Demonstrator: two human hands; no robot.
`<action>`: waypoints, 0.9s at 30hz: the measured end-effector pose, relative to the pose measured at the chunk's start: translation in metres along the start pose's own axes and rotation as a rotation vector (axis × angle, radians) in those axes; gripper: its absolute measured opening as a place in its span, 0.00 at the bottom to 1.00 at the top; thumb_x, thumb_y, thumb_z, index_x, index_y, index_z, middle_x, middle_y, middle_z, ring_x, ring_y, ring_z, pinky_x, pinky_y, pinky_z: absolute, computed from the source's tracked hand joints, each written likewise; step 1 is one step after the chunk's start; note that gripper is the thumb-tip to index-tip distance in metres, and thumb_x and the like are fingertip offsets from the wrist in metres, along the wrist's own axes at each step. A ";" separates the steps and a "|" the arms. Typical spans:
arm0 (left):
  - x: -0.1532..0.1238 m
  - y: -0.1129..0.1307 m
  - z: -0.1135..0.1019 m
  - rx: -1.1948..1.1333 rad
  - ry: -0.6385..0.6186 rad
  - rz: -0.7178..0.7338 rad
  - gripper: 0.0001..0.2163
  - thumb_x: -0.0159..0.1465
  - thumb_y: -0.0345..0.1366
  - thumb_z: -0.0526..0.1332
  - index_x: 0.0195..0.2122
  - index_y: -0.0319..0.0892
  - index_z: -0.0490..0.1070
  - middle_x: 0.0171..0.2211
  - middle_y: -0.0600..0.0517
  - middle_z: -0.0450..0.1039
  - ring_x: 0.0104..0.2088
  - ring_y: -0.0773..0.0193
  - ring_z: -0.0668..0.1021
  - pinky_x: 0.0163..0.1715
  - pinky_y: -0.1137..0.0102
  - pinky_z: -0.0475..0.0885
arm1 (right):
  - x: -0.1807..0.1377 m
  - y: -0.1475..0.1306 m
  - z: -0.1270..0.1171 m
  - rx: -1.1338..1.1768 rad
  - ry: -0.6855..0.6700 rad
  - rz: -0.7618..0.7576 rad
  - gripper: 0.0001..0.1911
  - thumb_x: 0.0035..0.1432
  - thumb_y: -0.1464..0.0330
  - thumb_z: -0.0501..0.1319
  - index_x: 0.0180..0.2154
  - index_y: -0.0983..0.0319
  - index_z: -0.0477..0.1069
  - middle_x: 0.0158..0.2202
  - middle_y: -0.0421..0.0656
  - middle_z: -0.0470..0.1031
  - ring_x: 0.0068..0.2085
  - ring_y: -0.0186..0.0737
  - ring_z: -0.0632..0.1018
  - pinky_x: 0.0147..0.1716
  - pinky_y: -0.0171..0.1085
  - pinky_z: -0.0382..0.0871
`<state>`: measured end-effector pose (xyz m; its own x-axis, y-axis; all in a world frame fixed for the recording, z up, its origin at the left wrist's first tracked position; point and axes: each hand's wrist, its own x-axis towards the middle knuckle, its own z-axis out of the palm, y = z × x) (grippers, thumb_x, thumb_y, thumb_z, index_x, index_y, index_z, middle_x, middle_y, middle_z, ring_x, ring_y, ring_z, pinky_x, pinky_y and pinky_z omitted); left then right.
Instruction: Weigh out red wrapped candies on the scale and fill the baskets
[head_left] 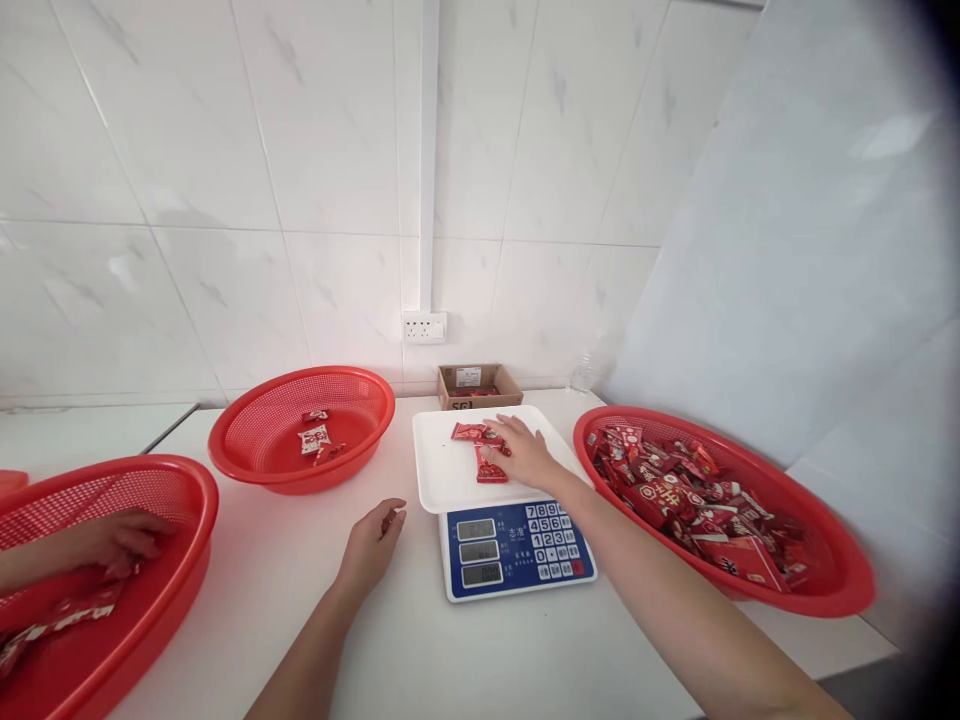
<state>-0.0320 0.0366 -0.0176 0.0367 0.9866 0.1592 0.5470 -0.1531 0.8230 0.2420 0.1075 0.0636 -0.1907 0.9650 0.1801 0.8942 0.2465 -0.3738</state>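
A blue-and-white electronic scale (517, 545) stands on the table with a white weighing tray (442, 480) on top. Small red snack packets (491, 470) lie on that tray. My right hand (521, 455) reaches over the tray from the right, its thumb and fingers closed around part of the packets and partly hiding them. My left hand (375, 545) rests just above the white table, left of the scale. Its fingers are curled in, with a small dark reddish thing between them that is too hidden to name.
A red basket (832, 590) heaped with packets stands right of the scale. Another red basket (247, 420), back left, holds a few packets. At the left edge, another person's hand (120, 540) is inside a third red basket (199, 500). A cardboard box (480, 400) sits behind the scale.
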 end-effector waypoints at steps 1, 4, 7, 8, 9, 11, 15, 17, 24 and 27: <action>0.000 -0.001 0.000 -0.004 0.003 0.001 0.15 0.60 0.46 0.51 0.40 0.45 0.70 0.26 0.54 0.72 0.27 0.64 0.73 0.30 0.70 0.68 | -0.001 0.009 -0.007 0.026 0.069 0.005 0.30 0.57 0.49 0.49 0.59 0.53 0.57 0.63 0.45 0.53 0.62 0.50 0.53 0.58 0.57 0.46; 0.000 -0.002 0.001 -0.006 -0.001 0.001 0.15 0.60 0.46 0.51 0.41 0.44 0.70 0.28 0.54 0.72 0.29 0.63 0.74 0.31 0.69 0.69 | -0.011 0.053 -0.033 0.035 0.250 0.044 0.26 0.59 0.56 0.50 0.57 0.58 0.61 0.59 0.46 0.61 0.59 0.44 0.61 0.58 0.45 0.52; -0.001 -0.001 0.002 0.015 -0.015 -0.005 0.16 0.61 0.46 0.50 0.42 0.44 0.70 0.28 0.54 0.73 0.29 0.63 0.74 0.31 0.69 0.69 | -0.031 0.110 -0.057 -0.084 0.234 0.208 0.26 0.57 0.62 0.51 0.57 0.60 0.60 0.58 0.48 0.62 0.58 0.47 0.63 0.57 0.46 0.55; -0.001 0.000 0.002 0.016 -0.016 -0.005 0.15 0.61 0.45 0.50 0.42 0.44 0.70 0.27 0.54 0.73 0.28 0.64 0.74 0.31 0.70 0.68 | -0.039 0.129 -0.063 -0.147 0.213 0.277 0.26 0.57 0.63 0.52 0.57 0.60 0.60 0.58 0.49 0.63 0.57 0.50 0.64 0.56 0.48 0.56; -0.001 0.001 0.003 0.013 -0.013 -0.005 0.15 0.61 0.45 0.50 0.42 0.44 0.70 0.27 0.54 0.73 0.28 0.64 0.74 0.30 0.70 0.68 | -0.047 0.147 -0.067 -0.210 0.163 0.347 0.27 0.56 0.63 0.52 0.58 0.61 0.60 0.58 0.50 0.63 0.57 0.52 0.64 0.55 0.49 0.58; -0.001 0.001 0.004 0.003 -0.009 -0.007 0.15 0.60 0.44 0.51 0.42 0.44 0.70 0.28 0.54 0.73 0.28 0.64 0.74 0.31 0.70 0.68 | -0.062 0.176 -0.071 -0.273 0.053 0.470 0.26 0.56 0.65 0.52 0.57 0.66 0.62 0.56 0.55 0.64 0.55 0.57 0.67 0.51 0.51 0.61; 0.000 -0.001 0.006 0.001 -0.014 -0.029 0.15 0.60 0.45 0.51 0.42 0.43 0.70 0.28 0.54 0.73 0.29 0.65 0.74 0.32 0.71 0.68 | -0.077 0.205 -0.066 -0.270 -0.041 0.576 0.22 0.57 0.64 0.52 0.48 0.69 0.71 0.53 0.59 0.67 0.51 0.61 0.70 0.49 0.51 0.63; 0.000 -0.002 0.006 0.002 -0.017 -0.038 0.15 0.60 0.45 0.51 0.42 0.43 0.70 0.28 0.54 0.73 0.29 0.65 0.74 0.32 0.71 0.69 | -0.077 0.211 -0.061 -0.273 -0.044 0.592 0.22 0.56 0.62 0.52 0.47 0.69 0.71 0.54 0.59 0.67 0.51 0.60 0.70 0.49 0.51 0.63; 0.000 -0.002 0.003 0.010 -0.021 -0.058 0.15 0.61 0.45 0.51 0.42 0.43 0.70 0.28 0.53 0.72 0.30 0.64 0.75 0.32 0.71 0.69 | -0.077 0.209 -0.062 -0.229 0.037 0.603 0.20 0.53 0.57 0.57 0.38 0.66 0.75 0.42 0.59 0.74 0.42 0.58 0.75 0.40 0.46 0.66; 0.000 -0.001 0.003 0.007 -0.026 -0.060 0.16 0.60 0.45 0.51 0.42 0.43 0.70 0.28 0.53 0.73 0.30 0.64 0.75 0.32 0.71 0.69 | -0.078 0.199 -0.069 -0.198 0.108 0.641 0.17 0.52 0.56 0.57 0.32 0.64 0.75 0.36 0.55 0.76 0.37 0.54 0.76 0.36 0.44 0.66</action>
<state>-0.0301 0.0374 -0.0204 0.0256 0.9952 0.0948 0.5544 -0.0930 0.8270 0.4632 0.0747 0.0379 0.4338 0.8981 0.0724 0.8763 -0.4018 -0.2657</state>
